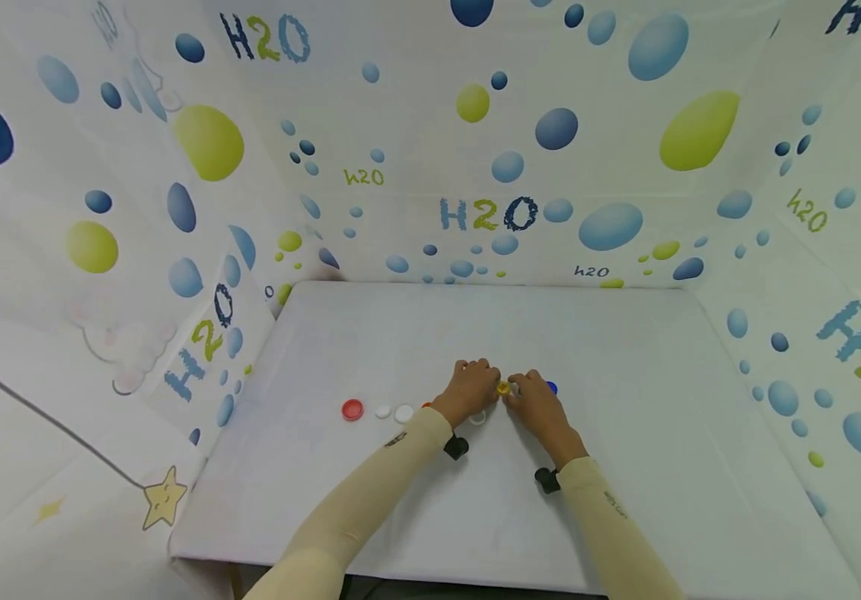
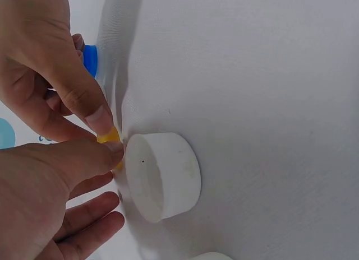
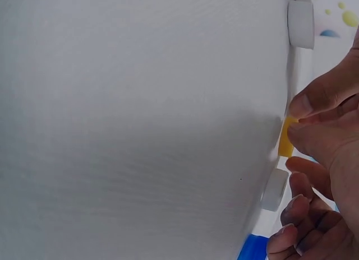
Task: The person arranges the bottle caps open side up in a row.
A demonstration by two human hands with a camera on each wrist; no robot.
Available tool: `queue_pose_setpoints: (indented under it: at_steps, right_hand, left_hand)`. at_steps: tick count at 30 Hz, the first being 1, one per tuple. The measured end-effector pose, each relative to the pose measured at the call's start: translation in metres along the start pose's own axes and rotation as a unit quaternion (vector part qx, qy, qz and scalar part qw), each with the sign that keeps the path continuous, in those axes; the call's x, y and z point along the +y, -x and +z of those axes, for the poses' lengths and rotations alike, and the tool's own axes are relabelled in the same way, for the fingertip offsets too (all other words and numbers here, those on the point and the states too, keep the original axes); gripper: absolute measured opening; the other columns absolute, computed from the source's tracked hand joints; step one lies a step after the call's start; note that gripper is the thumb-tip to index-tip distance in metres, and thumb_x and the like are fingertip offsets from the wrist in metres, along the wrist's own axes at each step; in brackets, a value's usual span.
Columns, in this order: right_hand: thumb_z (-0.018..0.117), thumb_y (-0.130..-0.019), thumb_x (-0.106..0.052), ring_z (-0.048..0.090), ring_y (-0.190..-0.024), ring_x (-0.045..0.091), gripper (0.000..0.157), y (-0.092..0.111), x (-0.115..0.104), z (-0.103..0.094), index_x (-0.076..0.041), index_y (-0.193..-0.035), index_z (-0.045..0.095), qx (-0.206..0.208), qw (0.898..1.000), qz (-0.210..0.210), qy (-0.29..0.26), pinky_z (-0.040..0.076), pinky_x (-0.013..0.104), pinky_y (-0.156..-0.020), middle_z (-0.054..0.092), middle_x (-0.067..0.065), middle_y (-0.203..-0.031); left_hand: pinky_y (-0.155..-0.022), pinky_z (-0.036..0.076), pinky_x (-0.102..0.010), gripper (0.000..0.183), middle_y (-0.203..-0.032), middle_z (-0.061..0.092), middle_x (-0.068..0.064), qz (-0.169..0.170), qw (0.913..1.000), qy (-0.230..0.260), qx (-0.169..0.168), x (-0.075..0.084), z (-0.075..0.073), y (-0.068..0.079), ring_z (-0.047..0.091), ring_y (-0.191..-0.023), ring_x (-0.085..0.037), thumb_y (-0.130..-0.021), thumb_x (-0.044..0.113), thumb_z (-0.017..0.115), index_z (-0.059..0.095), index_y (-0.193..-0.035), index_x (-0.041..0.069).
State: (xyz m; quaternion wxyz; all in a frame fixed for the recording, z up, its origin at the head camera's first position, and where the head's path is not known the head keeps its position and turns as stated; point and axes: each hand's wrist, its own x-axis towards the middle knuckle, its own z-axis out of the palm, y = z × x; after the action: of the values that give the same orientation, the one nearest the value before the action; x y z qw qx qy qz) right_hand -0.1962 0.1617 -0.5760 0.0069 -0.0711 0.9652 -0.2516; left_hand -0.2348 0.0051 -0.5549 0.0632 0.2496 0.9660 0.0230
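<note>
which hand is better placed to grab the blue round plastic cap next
Probably the right hand: the blue cap lies close beside it, while the left hand is farther off, beyond the small round yellow plastic cap that both hands hold.

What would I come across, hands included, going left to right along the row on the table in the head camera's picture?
Red cap → small white cap → larger white cap → partly hidden red piece → left hand → yellow cap → right hand.
</note>
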Motion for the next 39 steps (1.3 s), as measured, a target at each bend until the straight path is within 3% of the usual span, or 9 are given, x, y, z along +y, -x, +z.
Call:
queue_pose_setpoints:
  at_steps: [14,23,30,39]
  right_hand:
    - [0.073,-0.100,-0.015,0.053,-0.080,0.020,0.034,-0.0010,0.0011,0.0030,0.003,-0.128,0.069,-0.004,1.000,-0.008,0.013,0.053,0.037,-0.073,0.059,0.013,-0.101]
    - [0.073,-0.101,-0.015,0.056,-0.084,0.021,0.032,-0.0025,0.0000,0.0045,0.003,-0.127,0.070,-0.005,1.000,-0.013,0.024,0.056,0.038,-0.079,0.061,0.013,-0.104]
    - [0.073,-0.100,-0.013,0.059,-0.085,0.022,0.029,-0.0029,0.0008,0.0072,0.001,-0.125,0.070,0.011,0.999,-0.025,0.027,0.057,0.040,-0.081,0.062,0.013,-0.105]
    - [0.072,-0.101,-0.013,0.061,-0.085,0.022,0.028,-0.0032,0.0012,0.0056,0.002,-0.124,0.070,0.016,0.999,-0.039,0.034,0.057,0.039,-0.081,0.063,0.014,-0.103]
  left_hand:
    - [-0.108,0.045,-0.050,0.031,-0.120,0.070,-0.002,0.013,0.9997,0.004,0.021,0.0004,0.0033,-0.0021,0.066,-0.115,-0.021,-0.099,0.032,0.076,0.073,-0.129,0.022]
    - [-0.107,0.046,-0.050,0.030,-0.119,0.069,-0.002,0.023,0.9993,0.002,0.031,-0.0033,0.0050,-0.0017,0.066,-0.115,-0.021,-0.099,0.032,0.076,0.073,-0.128,0.022]
    - [-0.109,0.044,-0.050,0.030,-0.121,0.069,-0.002,0.021,0.9994,0.010,0.024,-0.0029,0.0000,0.0013,0.065,-0.120,-0.021,-0.099,0.031,0.076,0.072,-0.128,0.023]
    - [-0.112,0.042,-0.050,0.030,-0.126,0.068,-0.001,0.021,0.9994,0.023,0.016,-0.0052,0.0040,-0.0017,0.062,-0.126,-0.021,-0.102,0.032,0.073,0.071,-0.129,0.021]
